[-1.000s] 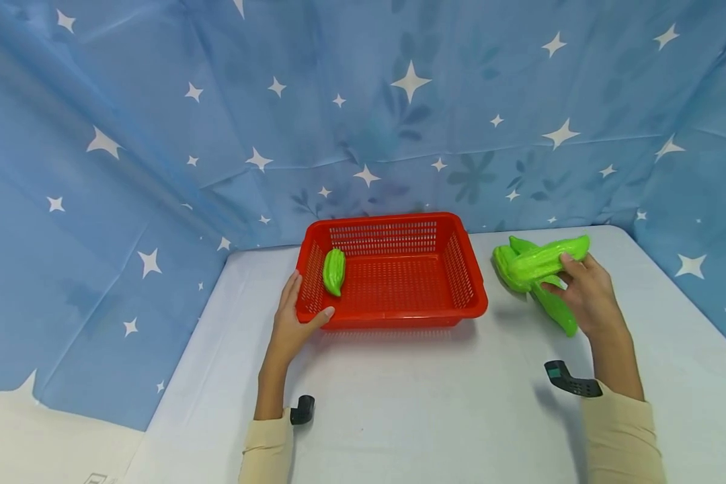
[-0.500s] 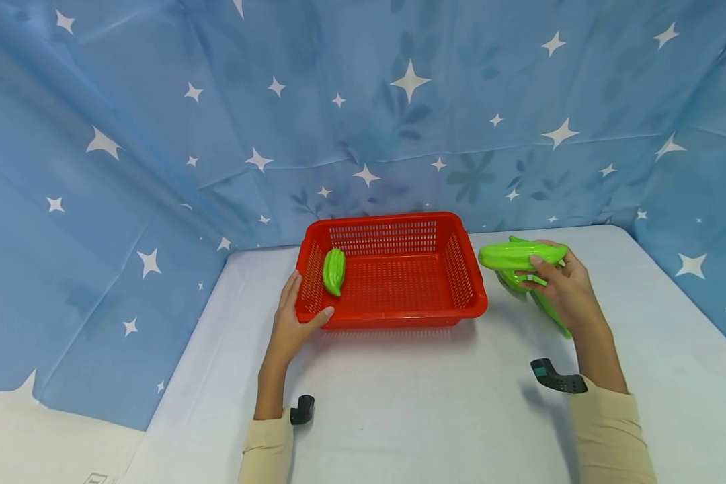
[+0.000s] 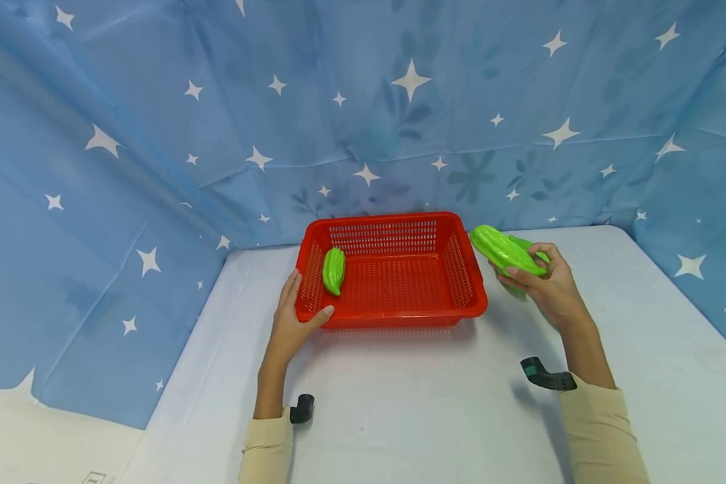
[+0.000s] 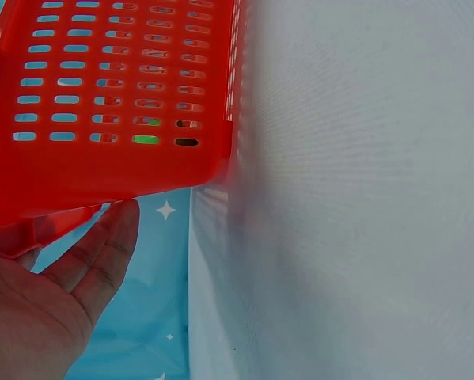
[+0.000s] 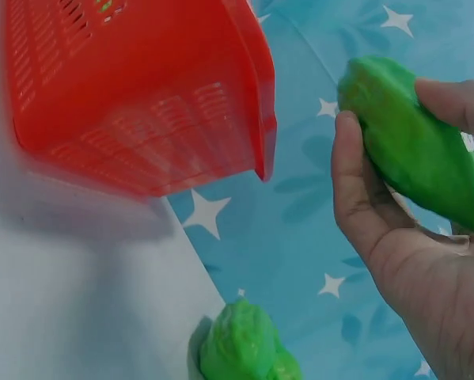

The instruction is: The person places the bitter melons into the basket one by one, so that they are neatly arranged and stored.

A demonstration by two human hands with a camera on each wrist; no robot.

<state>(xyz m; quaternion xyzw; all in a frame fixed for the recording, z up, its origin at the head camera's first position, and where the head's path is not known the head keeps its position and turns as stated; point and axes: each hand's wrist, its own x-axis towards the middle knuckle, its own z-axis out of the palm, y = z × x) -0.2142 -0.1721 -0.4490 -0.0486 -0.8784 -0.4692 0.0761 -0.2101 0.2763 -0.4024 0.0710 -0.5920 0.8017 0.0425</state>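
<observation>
My left hand (image 3: 289, 331) rests at the near left corner of a red plastic basket (image 3: 393, 314), thumb on the front rim and straight fingers along the left side. In the left wrist view, fingers (image 4: 106, 265) touch the rim from outside. My right hand (image 3: 553, 289) holds a light green bitter gourd (image 3: 501, 250) between thumb and fingers, just right of the basket and above the table. The right wrist view shows this bitter gourd (image 5: 411, 142) clear of the basket wall. Another bitter gourd (image 3: 334, 271) lies inside the basket at its left end.
More green gourds (image 5: 240, 344) lie on the white table (image 3: 411, 403) beneath my right hand, mostly hidden in the head view. A blue curtain with white stars (image 3: 363, 134) hangs close behind the basket.
My right hand has carried the bitter gourd leftward from above the other gourds towards the basket's right side, and the gourd has turned. The left hand and the basket have not moved.
</observation>
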